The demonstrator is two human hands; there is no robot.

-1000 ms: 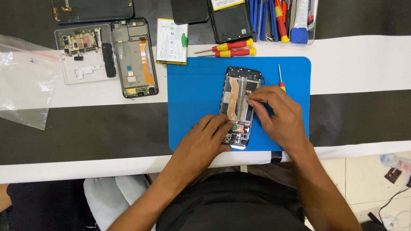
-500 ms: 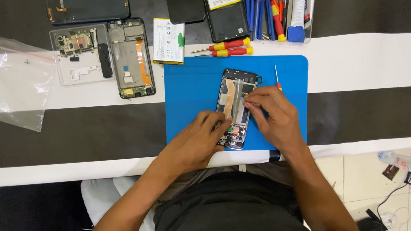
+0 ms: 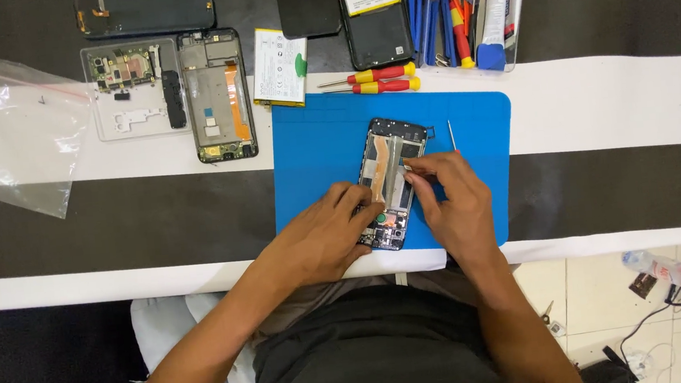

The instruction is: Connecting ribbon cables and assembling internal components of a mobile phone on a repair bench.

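An opened phone frame (image 3: 391, 162) with bare internals lies on a blue work mat (image 3: 312, 153). My left hand (image 3: 324, 234) rests on its lower left edge and holds it steady. My right hand (image 3: 456, 202) sits on its right side, thumb and forefinger pinched over the middle of the phone. Whether they hold a small part I cannot tell. A thin metal pin or tool (image 3: 451, 135) lies on the mat just right of the phone.
Two red-and-yellow screwdrivers (image 3: 380, 79) lie at the mat's top edge. A second phone frame (image 3: 217, 95), a clear tray with parts (image 3: 130, 91), a battery (image 3: 279, 55), a plastic bag (image 3: 27, 133) and a tool tray (image 3: 464, 8) sit on the striped table.
My right hand's fingers have shifted slightly up and left onto the phone's middle. My left hand stays on the lower left edge.
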